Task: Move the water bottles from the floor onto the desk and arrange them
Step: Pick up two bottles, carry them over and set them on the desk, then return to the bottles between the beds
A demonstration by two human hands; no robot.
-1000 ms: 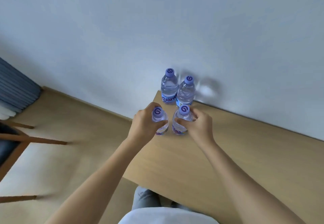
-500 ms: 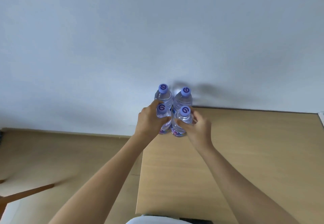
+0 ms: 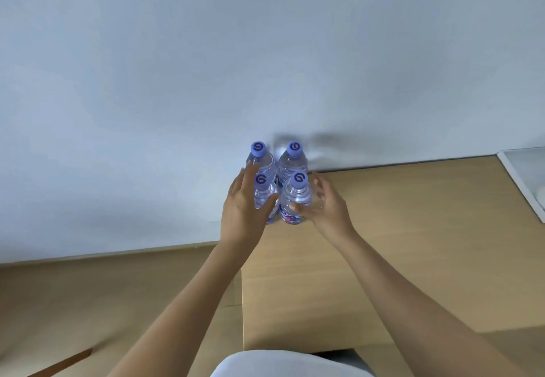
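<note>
Two clear water bottles with purple caps stand upright at the back left corner of the wooden desk [image 3: 398,244], against the wall: a back left bottle [image 3: 259,158] and a back right bottle [image 3: 293,161]. Directly in front of them stand a front left bottle [image 3: 264,190] and a front right bottle [image 3: 296,196], all close together in a square. My left hand [image 3: 241,208] is flat beside the front left bottle, fingers stretched out, thumb across its front. My right hand [image 3: 327,208] is spread beside the front right bottle, thumb tip touching it.
The desk's left edge runs just under the bottles, with wooden floor [image 3: 88,303] below to the left. A white flat object [image 3: 525,173] lies at the desk's far right. A wooden chair leg [image 3: 62,365] shows at the bottom left. The pale wall stands directly behind the bottles.
Both hands, which were wrapped around the two front bottles, have loosened and spread their fingers. The front bottles now stand right against the back pair. My view has swung to the right.
</note>
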